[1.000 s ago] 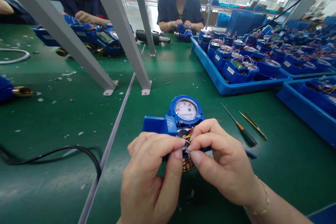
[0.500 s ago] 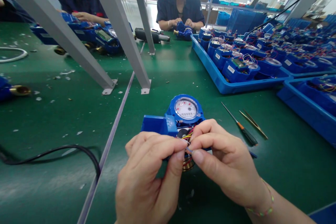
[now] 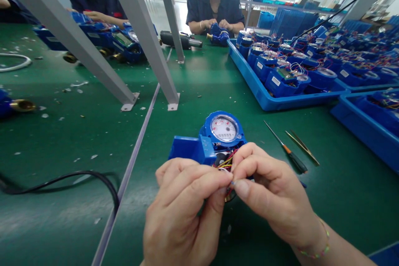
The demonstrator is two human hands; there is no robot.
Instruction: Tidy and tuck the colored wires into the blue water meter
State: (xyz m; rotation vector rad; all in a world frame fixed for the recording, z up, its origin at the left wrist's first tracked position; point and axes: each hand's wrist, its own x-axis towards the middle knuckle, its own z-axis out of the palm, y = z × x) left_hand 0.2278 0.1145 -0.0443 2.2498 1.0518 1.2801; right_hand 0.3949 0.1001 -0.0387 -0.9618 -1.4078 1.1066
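Observation:
A blue water meter (image 3: 215, 139) with a round white dial sits on the green table (image 3: 199, 87) in front of me, its blue lid swung open to the left. Thin coloured wires (image 3: 226, 162) come out of its body. My left hand (image 3: 183, 212) and my right hand (image 3: 271, 193) meet just below the dial, each with thumb and forefinger pinched on the wire ends. The hands hide the meter's lower part; a bit of brass shows beneath them.
A screwdriver (image 3: 288, 151) and brass tweezers (image 3: 302, 147) lie right of the meter. Blue trays (image 3: 264, 97) of meters fill the right side. Grey frame legs (image 3: 149, 37) stand at the left centre, a black cable (image 3: 62, 181) lies near left. Two people (image 3: 215, 4) work across the table.
Both hands have shifted slightly to the right with the pinched wires. The meter looks a little more to the right in the picture.

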